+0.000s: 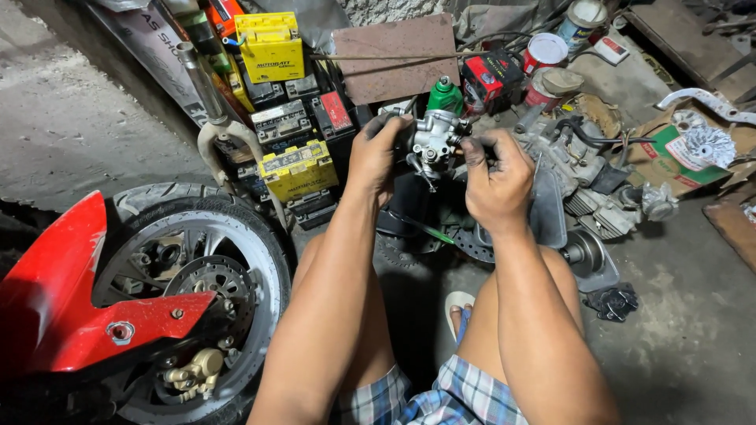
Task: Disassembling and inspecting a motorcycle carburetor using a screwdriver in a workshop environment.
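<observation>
Just above the middle of the frame, both hands hold a small silver carburetor (431,140) up in the air over the person's knees. The left hand (373,154) is wrapped around its left side, fingers closed over the body, while the right hand (496,179) pinches at its right side with thumb and forefinger drawn narrow — whether a small tool or screw sits between them cannot be told. This looks like close work on a fitting of the carburetor, steadying with one hand and turning or picking with the other; a next move would seem to call for a firm hold from the left and fine, small motion from the right, since the part is held free with nothing beneath it but the floor. Room is tight. Directly behind the carburetor stands a green bottle (445,96), and to its upper left a stack of yellow and black batteries (285,118) crowds in. To the right lies an engine block (587,185) with hoses, close by the right wrist. At the lower left a wheel (197,291) with a red fender (55,291) stands beside the left forearm. The freest space is the concrete floor (685,330) at the lower right — and the air toward the person's lap.
</observation>
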